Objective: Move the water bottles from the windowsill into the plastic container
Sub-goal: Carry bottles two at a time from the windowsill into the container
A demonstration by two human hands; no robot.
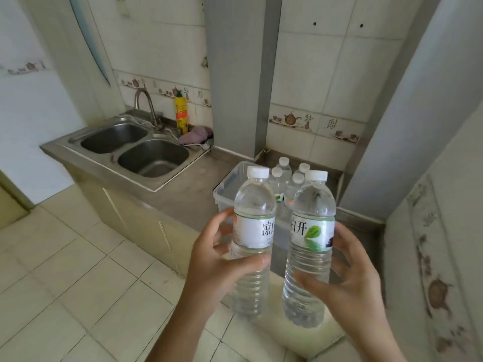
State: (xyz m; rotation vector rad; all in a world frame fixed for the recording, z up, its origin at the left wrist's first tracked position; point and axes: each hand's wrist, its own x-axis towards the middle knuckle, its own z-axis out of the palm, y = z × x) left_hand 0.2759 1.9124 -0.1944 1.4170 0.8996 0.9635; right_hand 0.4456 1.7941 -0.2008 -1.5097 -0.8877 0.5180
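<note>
My left hand (217, 267) grips one clear water bottle (252, 205) with a white cap and a white-green label, held upright. My right hand (350, 280) grips a second, matching bottle (312, 205), also upright, just to its right. Both are held in the air in front of a clear plastic container (222, 189) that stands on the steel counter. Several more capped bottles (283, 169) stand upright inside the container, partly hidden behind the two I hold.
A steel double sink (136, 147) with a tap sits to the left on the counter (188, 194), with a yellow detergent bottle (181, 113) and a purple cloth (196, 134) behind it. Grey pillars (235, 74) flank the container. Tiled floor (78, 283) lies below.
</note>
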